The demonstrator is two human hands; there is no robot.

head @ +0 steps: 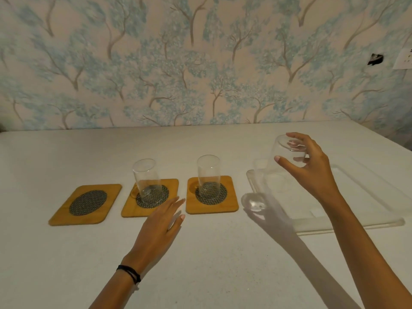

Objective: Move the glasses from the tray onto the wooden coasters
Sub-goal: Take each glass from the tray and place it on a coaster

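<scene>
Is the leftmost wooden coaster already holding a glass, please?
No, the leftmost coaster is bare, while the third glass is in the right hand.

Three clear cylindrical drinking glasses: one [147, 179] and another [209, 176] standing left of the one translucent white rectangular tray [347, 221], a third [287, 150] above the tray's left end. Three square wooden coasters with dark woven round centres, all left of the tray: one [85, 205], another [150, 198], another [211, 195]. Two bare hands: left hand [160, 228], right hand [312, 163].
</scene>
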